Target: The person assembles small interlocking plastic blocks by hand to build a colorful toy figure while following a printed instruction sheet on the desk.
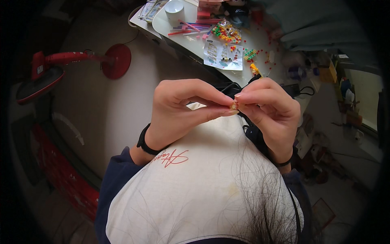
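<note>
My left hand (183,105) and my right hand (270,110) meet in front of my chest, thumb and forefinger of each pinched together. Between the fingertips is a small red and whitish bead-like piece (234,106); the fingers cover most of it. Both hands are closed on this one piece. Just beyond my right hand, a yellow-orange beaded piece (254,69) lies at the table's near edge. Behind it is a green and yellow beaded piece (251,54).
The white table (191,49) carries a bag of coloured beads (226,31), a printed sheet (219,55), pink and purple sticks (189,26), a white cup (174,9) and scattered red beads. Black cables (231,87) hang below its edge. A red standing fan (116,61) is at left.
</note>
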Demonstrator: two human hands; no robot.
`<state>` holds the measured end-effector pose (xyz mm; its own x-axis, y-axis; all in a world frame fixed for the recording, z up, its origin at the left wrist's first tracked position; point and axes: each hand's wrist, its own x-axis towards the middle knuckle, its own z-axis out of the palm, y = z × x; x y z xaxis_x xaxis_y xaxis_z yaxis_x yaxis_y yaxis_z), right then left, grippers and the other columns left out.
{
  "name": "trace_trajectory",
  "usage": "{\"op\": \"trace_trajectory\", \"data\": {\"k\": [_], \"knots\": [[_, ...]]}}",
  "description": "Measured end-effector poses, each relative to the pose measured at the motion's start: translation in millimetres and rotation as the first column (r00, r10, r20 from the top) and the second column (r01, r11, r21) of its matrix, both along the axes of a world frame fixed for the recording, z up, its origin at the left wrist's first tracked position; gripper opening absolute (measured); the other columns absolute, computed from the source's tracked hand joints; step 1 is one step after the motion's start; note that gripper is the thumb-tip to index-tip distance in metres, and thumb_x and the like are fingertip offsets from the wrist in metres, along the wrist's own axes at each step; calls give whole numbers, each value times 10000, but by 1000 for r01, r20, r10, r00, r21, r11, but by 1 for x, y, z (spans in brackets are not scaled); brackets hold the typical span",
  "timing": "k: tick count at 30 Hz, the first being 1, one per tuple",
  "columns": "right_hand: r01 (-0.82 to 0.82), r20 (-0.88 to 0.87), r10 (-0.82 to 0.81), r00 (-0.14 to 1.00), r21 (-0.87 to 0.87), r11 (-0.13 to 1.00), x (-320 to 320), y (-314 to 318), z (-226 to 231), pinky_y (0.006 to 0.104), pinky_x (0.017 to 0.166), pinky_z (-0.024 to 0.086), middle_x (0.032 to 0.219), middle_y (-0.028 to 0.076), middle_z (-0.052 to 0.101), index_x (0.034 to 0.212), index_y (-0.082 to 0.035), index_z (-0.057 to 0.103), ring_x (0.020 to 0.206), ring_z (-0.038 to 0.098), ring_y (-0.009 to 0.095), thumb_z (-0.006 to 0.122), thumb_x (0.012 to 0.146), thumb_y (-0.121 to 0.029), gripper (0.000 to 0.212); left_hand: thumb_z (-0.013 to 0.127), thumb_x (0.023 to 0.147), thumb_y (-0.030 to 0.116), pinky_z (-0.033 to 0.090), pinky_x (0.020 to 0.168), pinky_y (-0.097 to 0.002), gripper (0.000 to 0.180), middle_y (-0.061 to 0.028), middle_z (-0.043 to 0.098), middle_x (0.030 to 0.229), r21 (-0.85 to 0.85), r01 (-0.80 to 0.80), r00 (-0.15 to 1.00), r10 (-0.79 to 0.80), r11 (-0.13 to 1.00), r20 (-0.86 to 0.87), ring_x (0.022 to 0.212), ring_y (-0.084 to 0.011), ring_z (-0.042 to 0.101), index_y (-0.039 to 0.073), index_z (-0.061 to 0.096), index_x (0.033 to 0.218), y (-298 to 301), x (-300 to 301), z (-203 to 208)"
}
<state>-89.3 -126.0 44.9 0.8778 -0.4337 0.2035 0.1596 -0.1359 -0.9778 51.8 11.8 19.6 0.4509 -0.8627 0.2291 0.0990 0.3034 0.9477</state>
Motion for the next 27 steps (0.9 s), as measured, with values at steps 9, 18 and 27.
{"op": "trace_trajectory", "data": {"k": [9, 18, 27], "knots": [[-10, -7, 11, 1000, 159, 987, 1, 4, 3, 266, 757, 530, 915, 145, 676, 922, 42, 689, 864, 655, 202, 642, 745, 162, 219, 740, 633, -173, 547, 671, -292, 246, -140, 699, 801, 9, -24, 998, 24, 1000, 50, 769, -228, 685, -36, 689, 831, 4, 1, 1], [-14, -56, 22, 998, 141, 990, 5, 6, 4, 269, 747, 522, 908, 137, 678, 896, 38, 694, 851, 651, 200, 637, 741, 161, 206, 744, 644, -158, 547, 644, -289, 228, -142, 701, 791, -30, -56, 992, 59, 998, 113, 734, -230, 686, -33, 697, 829, 8, 3, -3], [-15, -41, 20, 999, 110, 994, 7, 7, 2, 262, 742, 512, 894, 131, 676, 890, 38, 690, 845, 643, 191, 647, 742, 156, 195, 760, 640, -137, 545, 644, -275, 229, -139, 703, 798, -25, -76, 987, 79, 997, 140, 739, -220, 686, -28, 706, 834, 10, 2, -2]]}}
